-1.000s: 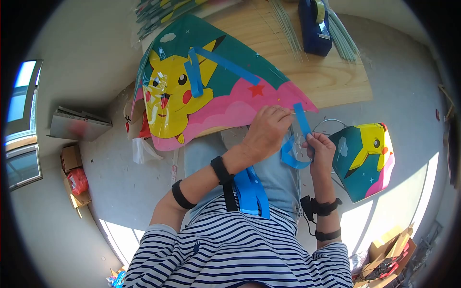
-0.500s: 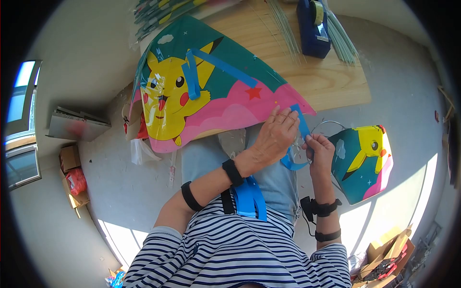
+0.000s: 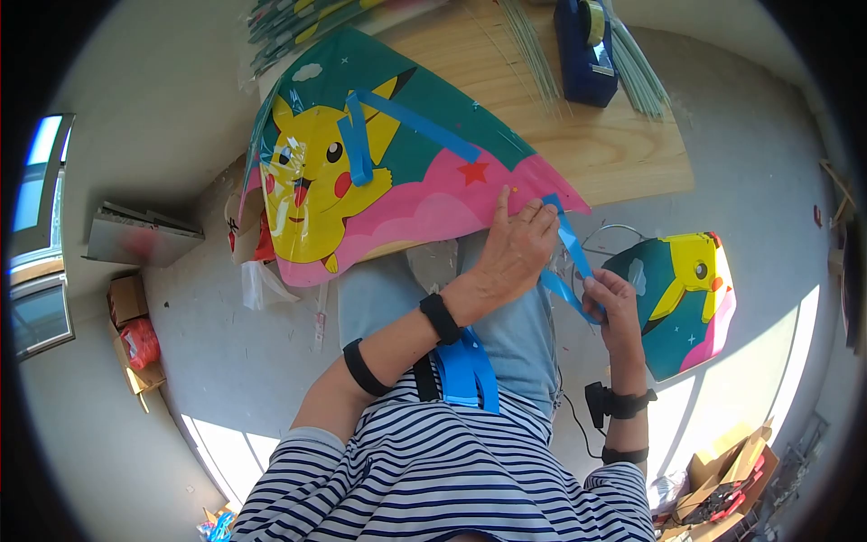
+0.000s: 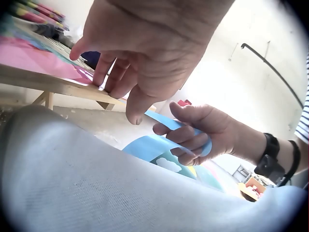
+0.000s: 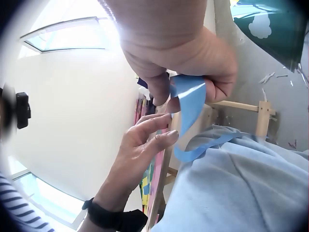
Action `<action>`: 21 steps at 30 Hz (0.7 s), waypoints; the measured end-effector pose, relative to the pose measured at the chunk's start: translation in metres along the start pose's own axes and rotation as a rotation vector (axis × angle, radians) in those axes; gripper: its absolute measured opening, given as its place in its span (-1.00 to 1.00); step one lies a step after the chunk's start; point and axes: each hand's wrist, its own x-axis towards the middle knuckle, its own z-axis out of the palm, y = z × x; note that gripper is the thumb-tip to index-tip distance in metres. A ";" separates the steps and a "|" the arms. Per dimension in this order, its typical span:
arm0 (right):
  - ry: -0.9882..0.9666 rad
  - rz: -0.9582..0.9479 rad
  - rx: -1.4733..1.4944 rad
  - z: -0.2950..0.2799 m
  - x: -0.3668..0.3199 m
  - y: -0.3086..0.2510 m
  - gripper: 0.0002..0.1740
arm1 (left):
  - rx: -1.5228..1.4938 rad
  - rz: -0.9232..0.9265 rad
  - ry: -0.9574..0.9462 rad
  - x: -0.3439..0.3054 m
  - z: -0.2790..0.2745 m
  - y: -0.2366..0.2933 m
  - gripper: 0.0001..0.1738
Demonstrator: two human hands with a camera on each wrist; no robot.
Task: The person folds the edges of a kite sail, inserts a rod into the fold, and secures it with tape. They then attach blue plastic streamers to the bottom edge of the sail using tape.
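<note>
A green and pink kite with a yellow cartoon character lies on the wooden table. My left hand presses on the kite near its pink corner. Its fingers are fairly straight, the fingertips on the end of a blue ribbon. Off the table edge, my right hand pinches that ribbon between thumb and fingers. The ribbon runs between both hands; in the right wrist view its loose part loops down over the jeans. Another blue strip lies folded across the kite.
A dark blue tape dispenser stands at the table's back, beside bundles of thin sticks. A second kite is low on the right. More blue strips lie on the lap. Packaged kites are at the back left.
My left hand has moved onto the ribbon's end at the kite's corner and its fingers have straightened. The right hand has drawn slightly down and right, slanting the ribbon.
</note>
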 end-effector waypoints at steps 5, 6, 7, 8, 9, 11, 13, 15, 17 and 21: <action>0.069 0.065 -0.422 -0.062 -0.038 0.024 -0.65 | 0.030 0.016 0.027 -0.002 0.003 0.000 -0.32; 0.106 0.126 -0.498 -0.073 -0.043 0.036 -0.60 | 0.030 0.017 0.035 -0.002 0.003 0.000 -0.32; 0.109 0.118 -0.503 -0.078 -0.050 0.047 -0.60 | 0.034 0.015 0.037 -0.003 0.003 0.001 -0.32; 0.178 0.014 -0.759 -0.083 -0.055 0.057 -0.56 | 0.040 0.014 0.043 -0.002 0.003 0.001 -0.33; 0.250 -0.096 -1.015 -0.078 -0.055 0.050 -0.51 | 0.044 0.015 0.061 -0.001 0.004 0.001 -0.33; 0.358 -0.031 -1.062 -0.069 -0.045 0.034 -0.58 | 0.033 0.014 0.042 -0.002 0.006 0.000 -0.33; 0.528 -0.275 -0.964 -0.049 -0.018 0.001 -0.66 | 0.031 0.014 0.034 -0.001 0.003 0.002 -0.34; 0.511 -0.535 -0.871 -0.018 0.015 -0.045 -0.72 | 0.033 0.013 0.023 -0.001 0.000 0.002 -0.35; 0.476 -0.557 -0.637 0.011 0.054 -0.097 -0.70 | 0.029 0.007 0.008 -0.001 -0.001 0.003 -0.39; 0.276 -0.619 -0.233 0.040 0.127 -0.180 -0.60 | 0.009 0.016 0.054 -0.001 -0.001 0.004 -0.45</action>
